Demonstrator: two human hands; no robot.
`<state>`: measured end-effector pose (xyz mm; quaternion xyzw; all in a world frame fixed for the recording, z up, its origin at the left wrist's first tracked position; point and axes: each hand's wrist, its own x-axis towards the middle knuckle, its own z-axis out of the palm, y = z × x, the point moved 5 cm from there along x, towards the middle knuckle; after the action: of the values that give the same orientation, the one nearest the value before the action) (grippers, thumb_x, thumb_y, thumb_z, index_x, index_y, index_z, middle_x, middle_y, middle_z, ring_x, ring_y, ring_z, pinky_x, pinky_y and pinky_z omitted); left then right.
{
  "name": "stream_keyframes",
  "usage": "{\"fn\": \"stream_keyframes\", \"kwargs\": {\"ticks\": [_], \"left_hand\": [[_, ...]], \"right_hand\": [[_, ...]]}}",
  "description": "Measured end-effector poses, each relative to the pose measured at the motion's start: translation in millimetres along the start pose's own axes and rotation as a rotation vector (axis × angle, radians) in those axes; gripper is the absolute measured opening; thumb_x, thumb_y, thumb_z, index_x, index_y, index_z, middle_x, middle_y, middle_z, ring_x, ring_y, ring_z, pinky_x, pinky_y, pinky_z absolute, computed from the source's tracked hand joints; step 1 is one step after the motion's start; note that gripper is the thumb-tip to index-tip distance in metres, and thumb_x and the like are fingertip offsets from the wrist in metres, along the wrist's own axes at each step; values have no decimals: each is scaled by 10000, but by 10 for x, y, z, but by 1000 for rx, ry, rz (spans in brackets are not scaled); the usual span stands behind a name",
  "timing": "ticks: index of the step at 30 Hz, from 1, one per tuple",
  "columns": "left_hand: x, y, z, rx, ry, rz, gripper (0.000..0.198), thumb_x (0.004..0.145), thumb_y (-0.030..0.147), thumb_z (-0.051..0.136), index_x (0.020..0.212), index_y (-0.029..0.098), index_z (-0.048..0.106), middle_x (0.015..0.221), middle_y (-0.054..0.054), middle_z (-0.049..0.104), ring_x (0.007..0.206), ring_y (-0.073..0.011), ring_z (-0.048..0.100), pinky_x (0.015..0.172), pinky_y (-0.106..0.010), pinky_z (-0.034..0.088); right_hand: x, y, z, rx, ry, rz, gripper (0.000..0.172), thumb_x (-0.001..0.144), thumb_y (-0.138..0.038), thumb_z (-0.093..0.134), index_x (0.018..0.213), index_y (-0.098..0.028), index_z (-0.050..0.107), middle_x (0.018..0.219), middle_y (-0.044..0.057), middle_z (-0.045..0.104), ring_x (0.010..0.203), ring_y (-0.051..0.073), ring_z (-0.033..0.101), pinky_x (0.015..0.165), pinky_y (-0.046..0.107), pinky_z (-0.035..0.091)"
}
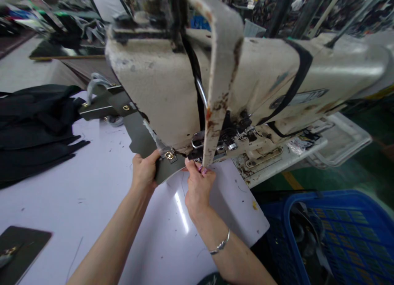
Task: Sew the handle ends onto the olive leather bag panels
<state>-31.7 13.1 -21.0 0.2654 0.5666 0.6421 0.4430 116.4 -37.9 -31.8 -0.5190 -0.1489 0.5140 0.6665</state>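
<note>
A dark olive flat panel (140,131), which looks like leather or stiff fabric, lies under the head of a worn cream sewing machine (163,88). A gold metal fitting (169,155) sits on the panel near its front edge. My left hand (144,172) grips the panel's near left edge, thumb on top. My right hand (199,186) is closed at the panel's right end, close beside the presser foot area, with small pink spots at its fingertips. What lies under the right fingers is partly hidden. The needle is hard to make out.
Black fabric pieces (37,129) are heaped on the left of the white table (101,219). Another dark panel (24,248) lies front left. A blue plastic basket (347,194) holding pieces stands at the right. The machine's rusty bent bar (220,79) hangs just above my right hand.
</note>
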Motion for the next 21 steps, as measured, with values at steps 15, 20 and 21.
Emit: {"fn": "stream_keyframes", "kwargs": {"ticks": [15, 20, 21], "left_hand": [[-201, 19, -89, -16, 95, 91, 384, 662, 284, 887, 1008, 177, 760, 1125, -68, 790, 975, -292, 748, 839, -392, 654], [-362, 23, -128, -27, 137, 103, 324, 673, 236, 862, 970, 158, 755, 1118, -86, 781, 994, -294, 744, 853, -409, 652], [-417, 35, -129, -31, 146, 107, 337, 673, 220, 852, 990, 165, 749, 1124, -78, 777, 1012, -288, 740, 869, -406, 648]], "right_hand": [[0, -12, -38, -55, -2, -37, 352, 795, -337, 754, 553, -189, 547, 569, -36, 477, 606, 123, 438, 611, 258, 431], [-8, -66, -63, -94, -9, -20, 320, 790, -349, 752, 580, -182, 578, 577, -27, 513, 611, 132, 464, 591, 264, 415], [-9, -83, -75, -97, -1, -15, 322, 781, -347, 756, 575, -185, 567, 574, -29, 506, 605, 129, 453, 581, 263, 404]]}}
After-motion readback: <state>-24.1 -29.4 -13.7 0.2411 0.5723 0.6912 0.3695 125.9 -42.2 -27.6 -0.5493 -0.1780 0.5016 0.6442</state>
